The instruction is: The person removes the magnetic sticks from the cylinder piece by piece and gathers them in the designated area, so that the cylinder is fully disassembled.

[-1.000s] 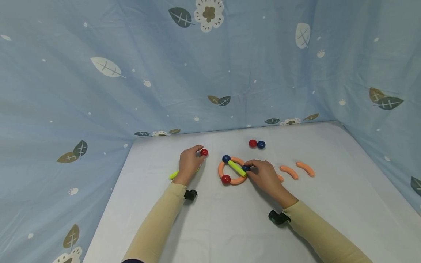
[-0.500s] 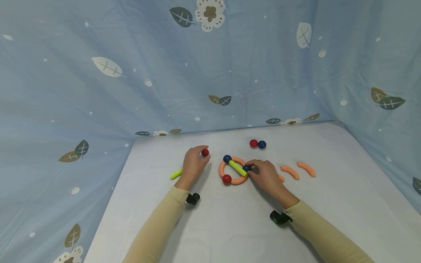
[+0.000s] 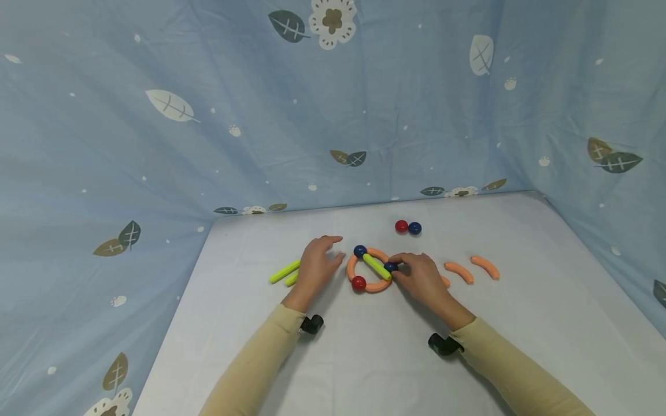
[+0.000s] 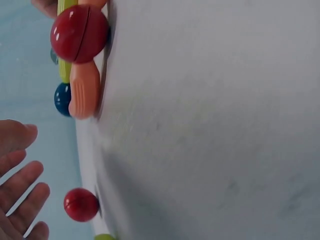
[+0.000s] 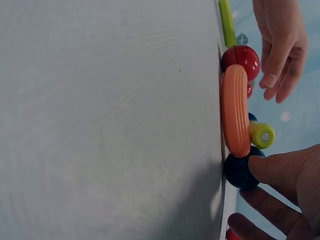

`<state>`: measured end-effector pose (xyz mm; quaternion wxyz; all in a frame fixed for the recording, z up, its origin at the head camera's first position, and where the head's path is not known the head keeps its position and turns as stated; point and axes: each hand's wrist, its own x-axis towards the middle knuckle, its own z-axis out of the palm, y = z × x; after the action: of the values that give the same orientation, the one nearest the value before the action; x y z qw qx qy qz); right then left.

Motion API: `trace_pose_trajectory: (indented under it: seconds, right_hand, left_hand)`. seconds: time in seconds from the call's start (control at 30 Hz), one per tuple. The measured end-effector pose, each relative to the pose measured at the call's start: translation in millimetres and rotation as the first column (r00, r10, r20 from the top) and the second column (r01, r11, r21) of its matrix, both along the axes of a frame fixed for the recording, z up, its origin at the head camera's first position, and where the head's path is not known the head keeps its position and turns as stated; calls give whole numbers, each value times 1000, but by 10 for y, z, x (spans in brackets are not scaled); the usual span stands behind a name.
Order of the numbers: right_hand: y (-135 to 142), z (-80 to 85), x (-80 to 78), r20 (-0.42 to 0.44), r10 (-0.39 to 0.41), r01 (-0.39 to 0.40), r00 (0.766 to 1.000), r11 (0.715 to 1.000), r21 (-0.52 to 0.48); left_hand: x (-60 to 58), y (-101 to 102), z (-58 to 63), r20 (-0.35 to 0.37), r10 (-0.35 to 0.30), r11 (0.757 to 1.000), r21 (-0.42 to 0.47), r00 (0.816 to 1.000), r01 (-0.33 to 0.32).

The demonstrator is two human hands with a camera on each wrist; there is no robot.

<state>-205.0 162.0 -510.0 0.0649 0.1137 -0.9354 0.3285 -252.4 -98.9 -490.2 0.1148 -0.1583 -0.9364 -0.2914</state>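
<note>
My right hand (image 3: 422, 280) pinches a blue ball (image 5: 240, 170) between thumb and fingers at the right side of a ring. Curved orange rods (image 3: 378, 287) form this ring, with a red ball (image 3: 358, 283) at its near left and another blue ball (image 3: 360, 251) at the back. A straight lime-green rod (image 3: 377, 267) lies across the top between the two blue balls. Left of the ring hovers my left hand (image 3: 315, 264), fingers spread and holding nothing. The left wrist view shows a loose red ball (image 4: 81, 204) on the table beyond its fingers; in the head view that hand mostly hides it.
Two lime-green rods (image 3: 284, 271) lie left of my left hand. Behind the ring a red ball (image 3: 401, 226) and a blue ball (image 3: 414, 228) sit side by side. Curved orange rods (image 3: 485, 267) lie to the right, one partly hidden by my right hand. A patterned blue cloth (image 3: 250, 115) hangs behind the white table.
My left hand has let go of the red ball and moved right, closer to the ring, with its fingers spreading. My right hand stays on the blue ball.
</note>
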Motion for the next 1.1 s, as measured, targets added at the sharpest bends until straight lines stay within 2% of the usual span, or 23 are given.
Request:
trace_pose_trajectory:
  seconds: [0.27, 0.57, 0.83, 1.1]
  right_hand:
    - [-8, -4, 27, 2, 12, -12, 1000, 1000, 14]
    - [-13, -15, 68, -12, 20, -20, 1000, 1000, 20]
    - [-14, 2, 131, -2, 4, -4, 1000, 1000, 14]
    - [-72, 94, 228, 28, 9, -6, 1000, 996, -88]
  left_hand:
    - [112, 35, -43, 66, -29, 1000, 4, 997, 28]
    - [132, 64, -103, 139, -56, 996, 74, 989, 46]
    - [95, 90, -138, 186, -77, 993, 106, 980, 58]
    - [18, 115, -142, 213, -108, 993, 76, 971, 94]
